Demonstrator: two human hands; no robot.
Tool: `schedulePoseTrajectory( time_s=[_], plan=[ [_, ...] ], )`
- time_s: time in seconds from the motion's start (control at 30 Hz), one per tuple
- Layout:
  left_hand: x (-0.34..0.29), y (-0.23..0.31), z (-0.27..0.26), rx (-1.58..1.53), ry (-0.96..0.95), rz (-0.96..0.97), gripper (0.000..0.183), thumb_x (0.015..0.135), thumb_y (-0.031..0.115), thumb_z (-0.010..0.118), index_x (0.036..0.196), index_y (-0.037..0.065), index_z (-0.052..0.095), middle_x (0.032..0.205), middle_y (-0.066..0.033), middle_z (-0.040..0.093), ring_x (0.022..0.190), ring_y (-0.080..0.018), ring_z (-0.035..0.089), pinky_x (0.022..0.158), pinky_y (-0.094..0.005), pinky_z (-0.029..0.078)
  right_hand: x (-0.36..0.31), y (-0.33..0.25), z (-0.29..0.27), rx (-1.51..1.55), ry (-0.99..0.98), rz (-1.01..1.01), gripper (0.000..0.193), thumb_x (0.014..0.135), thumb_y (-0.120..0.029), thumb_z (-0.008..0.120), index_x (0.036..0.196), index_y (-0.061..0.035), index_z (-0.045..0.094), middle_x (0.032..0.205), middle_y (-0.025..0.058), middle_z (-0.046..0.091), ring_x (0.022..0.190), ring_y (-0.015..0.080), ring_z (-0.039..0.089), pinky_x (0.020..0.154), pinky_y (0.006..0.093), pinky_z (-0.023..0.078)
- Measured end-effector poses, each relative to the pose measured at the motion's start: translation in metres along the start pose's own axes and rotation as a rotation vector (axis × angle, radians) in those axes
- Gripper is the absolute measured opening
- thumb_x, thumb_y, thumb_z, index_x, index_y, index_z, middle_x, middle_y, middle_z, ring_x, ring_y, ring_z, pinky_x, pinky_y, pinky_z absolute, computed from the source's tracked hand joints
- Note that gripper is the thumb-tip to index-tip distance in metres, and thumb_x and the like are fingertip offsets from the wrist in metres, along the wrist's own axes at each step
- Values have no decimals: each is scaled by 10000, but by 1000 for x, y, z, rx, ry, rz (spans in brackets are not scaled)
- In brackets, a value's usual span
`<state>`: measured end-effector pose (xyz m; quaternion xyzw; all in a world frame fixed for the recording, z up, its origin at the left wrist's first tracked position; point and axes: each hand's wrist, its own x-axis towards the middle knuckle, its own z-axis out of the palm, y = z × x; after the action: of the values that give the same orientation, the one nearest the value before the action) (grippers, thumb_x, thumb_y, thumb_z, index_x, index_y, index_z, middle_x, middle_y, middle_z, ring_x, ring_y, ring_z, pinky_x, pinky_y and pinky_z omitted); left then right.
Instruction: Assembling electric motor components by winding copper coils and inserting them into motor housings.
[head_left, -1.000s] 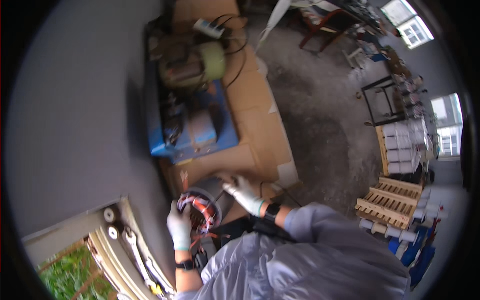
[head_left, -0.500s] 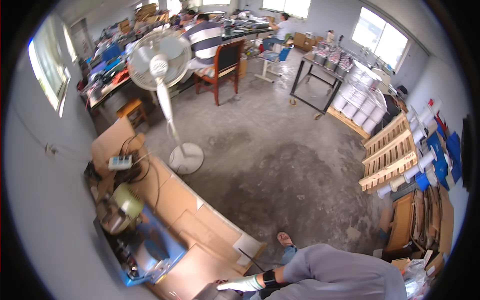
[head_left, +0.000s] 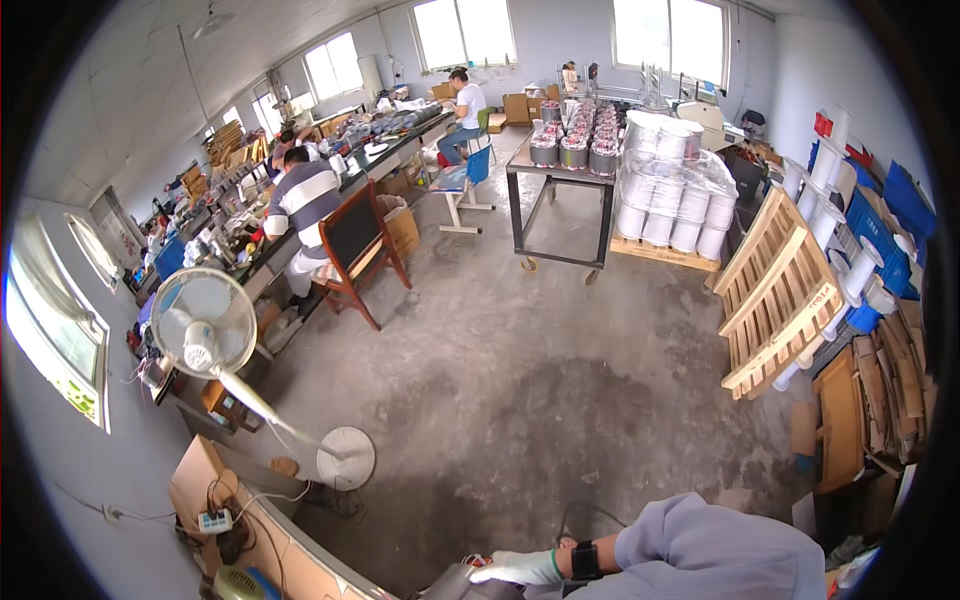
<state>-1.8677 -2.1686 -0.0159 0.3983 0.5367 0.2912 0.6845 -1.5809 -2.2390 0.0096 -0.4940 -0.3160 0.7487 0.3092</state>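
At the lower edge my right hand [head_left: 517,568] wears a white glove with a pale green cuff, and a black band circles the wrist above it. Its fingers lie over a dark grey part [head_left: 462,584], which the frame's edge cuts off. Small red and white bits show at that part's upper end, by my fingertips. The hand looks closed on the part, though the undersides of the fingers are hidden. My left hand is out of view.
A workbench [head_left: 338,570] with a power strip [head_left: 214,522] is at lower left. Beyond stands a fan [head_left: 204,322]. A cart [head_left: 560,182] of wound cores, wrapped spools [head_left: 672,190] and a wooden pallet [head_left: 785,295] stand ahead and right. Two seated people work at the far tables.
My view has swung up and away from the near bench, so its blue tray has left the picture. The gloved hand and the grey part stay together at the lower edge.
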Motion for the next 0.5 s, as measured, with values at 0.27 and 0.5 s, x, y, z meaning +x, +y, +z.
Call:
schedulePoseTrajectory(
  time_s=[0.27,0.5],
  plan=[
    [159,77,154,49,-71,-64,159,988,10,505,1128,34,575,884,-98,651,698,-203,657,624,-359,605,26,-102,-194,186,162,96,479,949,-432,654,1149,1,692,1006,55,702,884,175,621,803,273,428],
    [448,147,289,90,-416,86,264,951,3,609,1207,12,541,1121,-149,663,937,-248,707,802,-399,629,66,-246,-382,331,443,85,422,986,-454,600,1036,-40,664,865,-22,553,748,97,476,666,276,400]
  ],
)
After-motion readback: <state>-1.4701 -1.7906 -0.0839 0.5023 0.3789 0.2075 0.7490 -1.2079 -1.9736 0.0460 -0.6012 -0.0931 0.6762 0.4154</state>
